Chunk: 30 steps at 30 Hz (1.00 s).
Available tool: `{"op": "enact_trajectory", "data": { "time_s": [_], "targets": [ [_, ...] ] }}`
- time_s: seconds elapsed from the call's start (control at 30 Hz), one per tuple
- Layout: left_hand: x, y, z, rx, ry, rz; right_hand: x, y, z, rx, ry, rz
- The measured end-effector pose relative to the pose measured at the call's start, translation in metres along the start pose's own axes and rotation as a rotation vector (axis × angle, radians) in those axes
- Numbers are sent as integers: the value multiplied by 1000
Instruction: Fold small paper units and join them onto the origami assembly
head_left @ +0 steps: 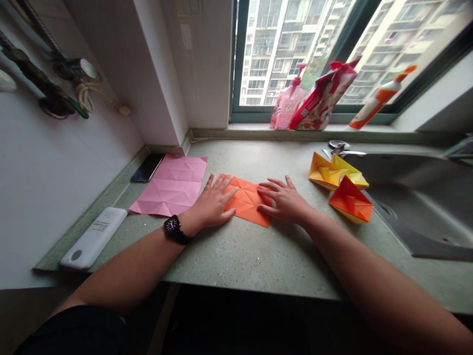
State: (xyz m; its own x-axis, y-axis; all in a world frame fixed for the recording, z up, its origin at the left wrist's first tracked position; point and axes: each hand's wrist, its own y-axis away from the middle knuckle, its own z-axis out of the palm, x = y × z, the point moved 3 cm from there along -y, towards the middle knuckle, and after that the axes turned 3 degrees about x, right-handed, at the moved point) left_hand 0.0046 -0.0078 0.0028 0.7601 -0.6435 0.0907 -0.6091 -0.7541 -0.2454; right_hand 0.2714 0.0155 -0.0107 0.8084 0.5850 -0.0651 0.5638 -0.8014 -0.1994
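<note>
A creased sheet of orange paper (246, 199) lies flat on the counter between my hands. My left hand (211, 203), with a black watch on its wrist, rests with fingers spread over the sheet's left edge. On the opposite edge lie the fingertips of my right hand (284, 199), also spread apart. Beside my left hand is a larger pink sheet (173, 185) with several fold lines. To the right, next to the sink, stand three folded paper boats: an orange-yellow one (324, 170), a yellow one (349, 171) and a red-orange one (351, 201).
A dark phone (148, 167) touches the pink sheet's far corner, and a white power bank (94, 237) lies at the counter's left. The steel sink (424, 207) is sunk in at the right. A pink pump bottle (288, 106), a red bag (323, 96) and an orange-white bottle (380, 101) line the windowsill.
</note>
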Motion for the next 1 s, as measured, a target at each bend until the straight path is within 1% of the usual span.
{"op": "enact_trajectory", "data": {
  "time_s": [0.13, 0.2, 0.27, 0.33, 0.53, 0.7, 0.77, 0.83, 0.93, 1.0],
  "targets": [
    [-2, 0, -3, 120, 98, 44, 2, 1, -3, 34, -35, 36],
    [1, 0, -4, 139, 187, 99, 4, 3, -5, 59, -35, 52],
    [7, 1, -4, 125, 260, 153, 4, 4, -7, 66, -33, 53],
    [12, 1, -4, 103, 291, 177, 3, 5, -10, 53, -32, 52],
    [21, 1, -3, 46, 255, 156, -5, 6, -17, 2, -49, 34],
    [22, 2, -7, 50, 242, 186, -6, 5, -18, 35, -96, 9],
    [20, 3, -8, 61, 245, 198, -5, 5, -19, 65, -141, -19],
    [18, 4, -8, 88, 250, 182, -6, 6, -21, 93, -195, -85],
    [14, 4, -10, 161, 280, 119, -7, 8, -22, 126, -235, -192],
    [13, 5, -12, 218, 316, 83, -7, 7, -22, 158, -228, -213]
  ]
}}
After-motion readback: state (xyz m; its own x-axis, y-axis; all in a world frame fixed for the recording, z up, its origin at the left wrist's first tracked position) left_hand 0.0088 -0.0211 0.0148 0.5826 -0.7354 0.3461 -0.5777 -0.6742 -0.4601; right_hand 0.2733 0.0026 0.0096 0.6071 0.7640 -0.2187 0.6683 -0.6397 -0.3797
